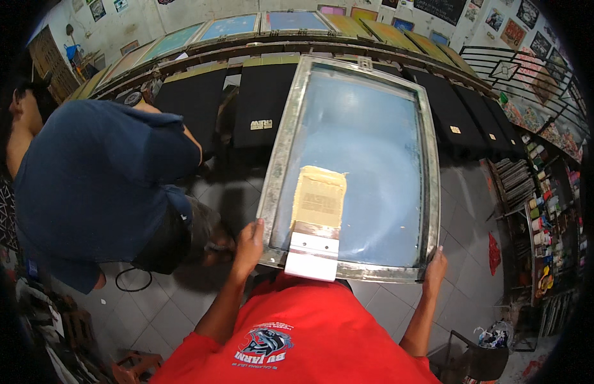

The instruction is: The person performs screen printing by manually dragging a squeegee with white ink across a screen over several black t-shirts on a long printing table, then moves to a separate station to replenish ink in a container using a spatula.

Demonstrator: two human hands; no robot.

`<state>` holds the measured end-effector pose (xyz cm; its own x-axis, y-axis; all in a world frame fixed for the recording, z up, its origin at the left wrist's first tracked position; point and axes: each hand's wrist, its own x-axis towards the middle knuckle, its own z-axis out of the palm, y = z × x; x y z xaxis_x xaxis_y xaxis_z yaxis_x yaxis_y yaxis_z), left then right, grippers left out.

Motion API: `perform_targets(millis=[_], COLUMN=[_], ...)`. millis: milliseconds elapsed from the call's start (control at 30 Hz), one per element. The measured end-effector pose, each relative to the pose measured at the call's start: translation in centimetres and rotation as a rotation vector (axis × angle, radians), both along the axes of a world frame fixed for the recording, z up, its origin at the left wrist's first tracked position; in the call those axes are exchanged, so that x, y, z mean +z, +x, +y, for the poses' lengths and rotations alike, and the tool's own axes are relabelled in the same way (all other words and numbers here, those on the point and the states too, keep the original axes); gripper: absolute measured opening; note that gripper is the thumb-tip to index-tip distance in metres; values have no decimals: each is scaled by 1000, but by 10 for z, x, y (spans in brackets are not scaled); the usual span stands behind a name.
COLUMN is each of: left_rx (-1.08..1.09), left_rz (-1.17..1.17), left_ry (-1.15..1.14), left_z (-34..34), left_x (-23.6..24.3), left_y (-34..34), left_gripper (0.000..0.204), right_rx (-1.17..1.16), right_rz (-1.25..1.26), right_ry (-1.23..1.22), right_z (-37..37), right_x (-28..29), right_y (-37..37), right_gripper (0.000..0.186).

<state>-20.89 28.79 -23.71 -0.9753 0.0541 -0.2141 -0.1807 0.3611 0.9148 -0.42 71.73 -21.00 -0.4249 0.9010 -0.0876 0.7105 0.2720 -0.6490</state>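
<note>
A large screen printing frame (380, 128) with blue mesh and a worn metal border is held up in front of me. My left hand (250, 242) grips its lower left side, fingers wrapped round the border. On the lower right corner, my right hand (436, 262) is closed the same way. Cream ink (320, 182) covers a patch at the mesh's lower left, with a stencil design showing through. A squeegee (312, 256) with a white handle lies on the frame just below the ink, its end over the near border; neither hand touches it.
A co-worker in a dark blue shirt (105, 185) bends at my left. Beyond the frame runs a row of boards with black fabric (265, 96), some bearing small cream prints. More screens (297, 20) lean behind. Shelves of ink pots (537, 224) stand right, a chair (479, 361) lower right.
</note>
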Motion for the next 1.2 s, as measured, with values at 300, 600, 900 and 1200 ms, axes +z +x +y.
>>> perform_targets(millis=[300,600,900,1200], left_rx=[120,338,381,327], left_rz=[-154,-223,-184,-191], left_ry=[-46,-75,-129,-12], left_z=[-29,-80,-104,-114], left_x=[-16,-19,-60,-94], left_y=[-9,-47,-96,-155], left_gripper=[58,65,68,62], right_rx=[182,391,460,434], right_rz=[-71,-92,-37,-33], right_ry=[-90,-223,-283,-265], right_z=[10,-39,-52,-60], right_x=[-40,-70,-95,-107], right_y=[-85,-181,-250,-297], right_gripper=[53,48,45,42])
